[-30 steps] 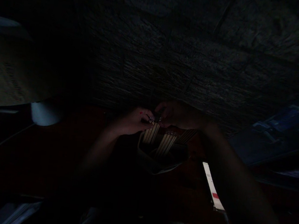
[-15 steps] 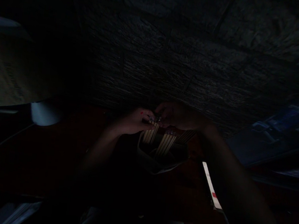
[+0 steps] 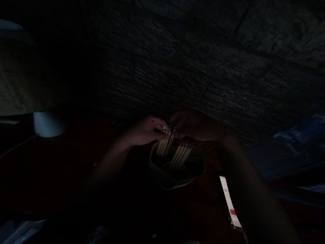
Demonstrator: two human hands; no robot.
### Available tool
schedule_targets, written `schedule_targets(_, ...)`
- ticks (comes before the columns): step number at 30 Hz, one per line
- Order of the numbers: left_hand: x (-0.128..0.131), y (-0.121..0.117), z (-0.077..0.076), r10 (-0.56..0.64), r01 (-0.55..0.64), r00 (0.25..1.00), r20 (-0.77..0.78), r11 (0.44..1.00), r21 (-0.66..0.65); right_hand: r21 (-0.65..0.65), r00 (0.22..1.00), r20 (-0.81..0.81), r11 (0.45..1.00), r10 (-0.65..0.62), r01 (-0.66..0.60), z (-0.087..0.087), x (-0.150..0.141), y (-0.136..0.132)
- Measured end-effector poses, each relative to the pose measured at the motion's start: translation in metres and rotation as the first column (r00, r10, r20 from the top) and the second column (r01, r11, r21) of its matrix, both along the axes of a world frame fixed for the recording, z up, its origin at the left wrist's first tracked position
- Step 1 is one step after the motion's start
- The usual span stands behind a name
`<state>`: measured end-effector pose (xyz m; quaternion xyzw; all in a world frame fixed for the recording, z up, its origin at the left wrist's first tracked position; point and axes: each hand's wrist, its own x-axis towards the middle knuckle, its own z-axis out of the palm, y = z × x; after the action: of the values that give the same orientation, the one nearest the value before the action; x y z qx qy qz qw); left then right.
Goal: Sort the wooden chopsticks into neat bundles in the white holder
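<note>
In the dim light, my left hand (image 3: 147,131) is closed at the top of a bundle of thin wooden sticks (image 3: 162,147), which look like chopsticks. From the other side, my right hand (image 3: 195,125) reaches in with its fingers bent at the same shiny, dark top end. The bundle stands upright in an open pale-rimmed container (image 3: 169,188). Beside it in the container leans a second bundle of sticks (image 3: 180,156), apart from both hands. Darker sticks (image 3: 204,148) show behind, under my right hand. Exactly what my right fingertips grip is hard to see.
A lit phone (image 3: 229,202) with a cable lies right of the container, beside my right forearm. A rough stone wall (image 3: 158,59) rises behind. At left are a large tan package (image 3: 6,76) and a white cup-like object (image 3: 47,124) on the dark reddish table (image 3: 64,181).
Both hands stay at the top of the same bundle, with only slight finger movement. The shiny top end shows a little more. The container and phone remain in place.
</note>
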<state>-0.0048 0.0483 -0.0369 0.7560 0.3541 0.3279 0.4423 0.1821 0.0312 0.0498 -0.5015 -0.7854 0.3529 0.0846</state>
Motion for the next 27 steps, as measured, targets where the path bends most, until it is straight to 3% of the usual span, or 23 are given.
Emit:
schedule_targets(9,0.001,0.0,-0.001,0.018,-0.018,0.999,-0.037,1.0,0.003,0.015,0.998,0.064,1.0,0.005,-0.006,0.008,0.002,-0.003)
schedule_targets(21,-0.002,-0.004,0.002,0.044,-0.042,0.998,-0.035,0.997,0.064,0.048,0.997,-0.063,0.998,0.048,-0.045,0.03,0.005,-0.009)
schedule_targets(27,0.0,-0.004,0.002,0.059,-0.056,0.997,-0.056,0.997,0.052,0.037,0.999,-0.024,0.998,0.043,-0.042,0.02,0.005,-0.006)
